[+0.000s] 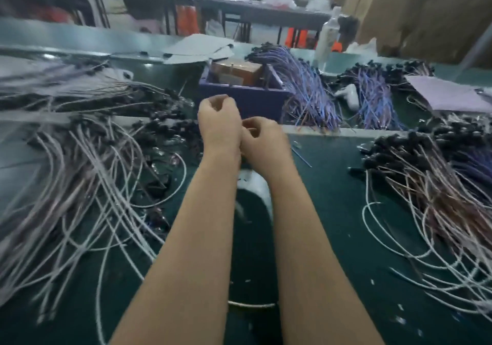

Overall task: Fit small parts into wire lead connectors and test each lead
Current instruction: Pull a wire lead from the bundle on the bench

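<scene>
In the head view, the left hand (219,123) and right hand (263,142) are seen touching above the middle of the tabletop (332,185), fingers curled; whether anything is held cannot be told through the blur. White leads (93,185) are heaped along the left edge, and blue leads (308,97) lie beside a blue box (245,97) at the far edge.

Both bare forearms reached out side by side toward the far middle, hands almost touching. The left hand (218,122) sat a bit farther out, fingers curled in; the right hand (262,142) tucked against its wrist, fingers curled too. Couldn't tell what, if anything, they pinched.
</scene>
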Demonstrator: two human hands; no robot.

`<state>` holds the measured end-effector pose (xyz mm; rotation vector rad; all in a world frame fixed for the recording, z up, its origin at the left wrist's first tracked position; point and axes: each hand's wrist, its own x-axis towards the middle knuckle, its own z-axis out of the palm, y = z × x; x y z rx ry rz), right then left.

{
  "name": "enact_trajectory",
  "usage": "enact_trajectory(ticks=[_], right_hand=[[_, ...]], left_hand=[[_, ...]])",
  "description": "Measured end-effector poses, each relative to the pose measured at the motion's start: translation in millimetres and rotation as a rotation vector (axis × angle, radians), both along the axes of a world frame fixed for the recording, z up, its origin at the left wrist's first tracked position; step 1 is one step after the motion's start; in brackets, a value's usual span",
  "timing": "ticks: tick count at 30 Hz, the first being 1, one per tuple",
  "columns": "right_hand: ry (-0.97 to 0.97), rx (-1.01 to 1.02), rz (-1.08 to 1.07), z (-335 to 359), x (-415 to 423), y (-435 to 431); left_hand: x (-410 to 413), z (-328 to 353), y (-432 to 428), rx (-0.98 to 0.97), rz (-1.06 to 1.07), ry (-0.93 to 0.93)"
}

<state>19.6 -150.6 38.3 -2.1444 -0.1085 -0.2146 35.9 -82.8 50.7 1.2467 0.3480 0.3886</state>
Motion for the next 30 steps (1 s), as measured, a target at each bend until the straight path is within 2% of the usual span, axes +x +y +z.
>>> enact_trajectory(ticks=[4,7,10,12,15,20,23,26,28,30], right_hand=[[0.061,-0.067,0.208,-9.3,7.0,78.5],[0.043,-0.128,0.308,-15.4,8.7,127.5],[0.129,-0.452,0.428,-24.2,16.8,161.5],[0.166,-0.63,0.384,-30.3,22.7,177.2],[0.096,-0.577,0.202,-35.8,27.6,187.2],[0.07,-0.382,0.156,-37.8,30.6,185.3],[0.031,-0.467,0.136,-36.7,33.0,181.5],[0.093,-0.617,0.2,-35.9,29.9,186.4],[0.097,-0.617,0.218,-36.3,29.0,190.7],[0.07,-0.522,0.201,-33.8,29.6,188.9]], left_hand=[[-3.9,-3.9,82.1,-0.093,0.29,0.024],[-6.8,-9.1,130.2,-0.194,0.418,0.078],[-7.8,-14.3,161.1,-0.252,0.455,0.147],[-7.0,-16.8,173.4,-0.347,0.501,0.145],[-6.5,-18.1,179.2,-0.424,0.572,0.139],[-7.2,-19.6,180.4,-0.476,0.587,0.122],[-9.0,-19.2,183.2,-0.456,0.578,0.135],[-9.1,-18.1,183.4,-0.476,0.595,0.132],[-9.4,-14.6,179.6,-0.5,0.611,0.097],[-10.6,-9.7,174.6,-0.483,0.626,0.076]])
